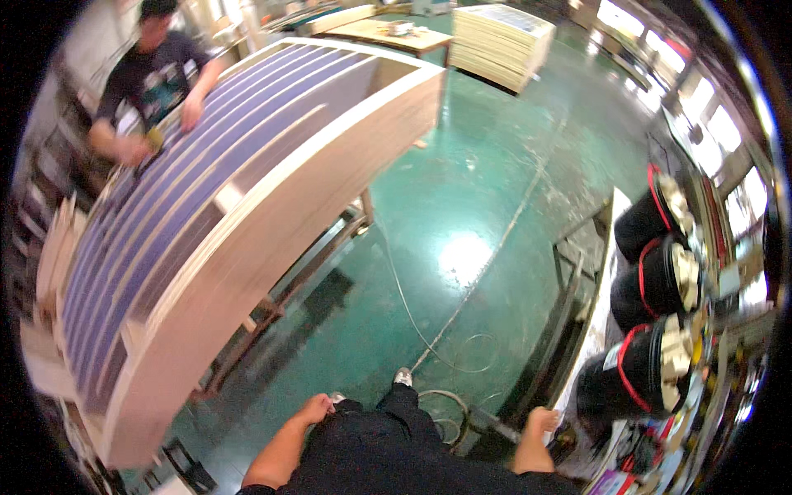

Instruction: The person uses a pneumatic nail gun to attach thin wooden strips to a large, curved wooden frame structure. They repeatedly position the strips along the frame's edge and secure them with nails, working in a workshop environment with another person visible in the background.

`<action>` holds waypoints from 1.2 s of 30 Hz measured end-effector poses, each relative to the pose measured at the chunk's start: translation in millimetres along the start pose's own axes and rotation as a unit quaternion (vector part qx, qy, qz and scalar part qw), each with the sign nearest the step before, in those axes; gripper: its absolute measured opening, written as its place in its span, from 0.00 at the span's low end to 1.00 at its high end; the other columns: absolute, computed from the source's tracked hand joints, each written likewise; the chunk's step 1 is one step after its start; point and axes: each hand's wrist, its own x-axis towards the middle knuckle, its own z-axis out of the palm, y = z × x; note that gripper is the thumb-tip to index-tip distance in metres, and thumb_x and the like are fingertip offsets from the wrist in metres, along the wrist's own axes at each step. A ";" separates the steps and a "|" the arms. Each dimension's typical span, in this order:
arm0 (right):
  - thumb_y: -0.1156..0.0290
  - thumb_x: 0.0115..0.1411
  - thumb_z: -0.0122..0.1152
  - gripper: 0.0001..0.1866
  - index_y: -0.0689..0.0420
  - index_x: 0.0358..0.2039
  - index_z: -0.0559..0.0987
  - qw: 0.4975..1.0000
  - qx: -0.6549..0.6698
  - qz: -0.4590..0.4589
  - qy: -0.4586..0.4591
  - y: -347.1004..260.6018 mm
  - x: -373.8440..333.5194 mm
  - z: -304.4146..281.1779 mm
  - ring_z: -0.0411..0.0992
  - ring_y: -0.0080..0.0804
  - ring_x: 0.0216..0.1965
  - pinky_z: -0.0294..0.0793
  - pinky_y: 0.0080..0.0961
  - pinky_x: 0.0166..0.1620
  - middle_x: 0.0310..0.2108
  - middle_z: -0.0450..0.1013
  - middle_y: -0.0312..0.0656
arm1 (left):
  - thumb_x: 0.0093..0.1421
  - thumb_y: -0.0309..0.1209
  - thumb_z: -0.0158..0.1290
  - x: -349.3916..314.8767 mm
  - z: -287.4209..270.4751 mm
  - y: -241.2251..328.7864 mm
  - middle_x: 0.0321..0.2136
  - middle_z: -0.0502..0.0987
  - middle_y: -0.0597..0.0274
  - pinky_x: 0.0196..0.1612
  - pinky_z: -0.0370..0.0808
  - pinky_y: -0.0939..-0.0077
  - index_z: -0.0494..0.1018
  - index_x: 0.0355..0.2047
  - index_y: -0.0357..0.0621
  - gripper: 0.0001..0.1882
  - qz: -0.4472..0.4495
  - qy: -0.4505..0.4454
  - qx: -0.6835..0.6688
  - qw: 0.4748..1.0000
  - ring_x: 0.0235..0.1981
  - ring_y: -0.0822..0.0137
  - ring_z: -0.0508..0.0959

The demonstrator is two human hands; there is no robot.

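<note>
Left hand (316, 407) hanging loosely curled, holding nothing; right hand (540, 419) nearing the right bench (596, 313) — grip unclear — walking stance.

Workshop interior. A glossy green floor (462, 206) is marked by scuffs and a bright light reflection. A stack of pale boards (499, 41) is set at the far end (beside a wooden table (396, 35)). Bright windows (714, 124) are ranged along the right wall.
</note>
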 end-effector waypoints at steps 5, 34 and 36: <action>0.71 0.64 0.57 0.12 0.61 0.47 0.78 0.660 0.108 -0.341 -0.660 -171.1 -211.9 29.1 0.70 0.31 0.22 0.67 0.30 0.23 0.23 0.72 0.38 | 0.70 0.51 0.49 -33.1 41.9 -98.0 0.28 0.84 0.57 0.42 0.77 0.57 0.80 0.30 0.42 0.25 -0.011 0.082 0.135 0.987 0.33 0.56 0.83; 0.66 0.68 0.58 0.08 0.54 0.44 0.76 0.158 -0.431 -0.618 -0.639 196.7 -1131.7 -231.9 0.72 0.27 0.26 0.79 0.38 0.31 0.29 0.73 0.35 | 0.66 0.31 0.56 -543.8 -37.5 -269.6 0.43 0.84 0.49 0.44 0.81 0.62 0.79 0.53 0.38 0.17 -0.152 0.546 -0.466 0.679 0.45 0.60 0.84; 0.68 0.67 0.59 0.07 0.55 0.42 0.76 0.075 -0.467 -0.652 -0.593 271.5 -1176.3 -207.3 0.70 0.27 0.23 0.75 0.33 0.26 0.28 0.73 0.36 | 0.68 0.35 0.55 -590.1 -22.6 -308.3 0.40 0.85 0.49 0.41 0.81 0.62 0.79 0.52 0.38 0.17 -0.258 0.536 -0.547 0.589 0.42 0.61 0.85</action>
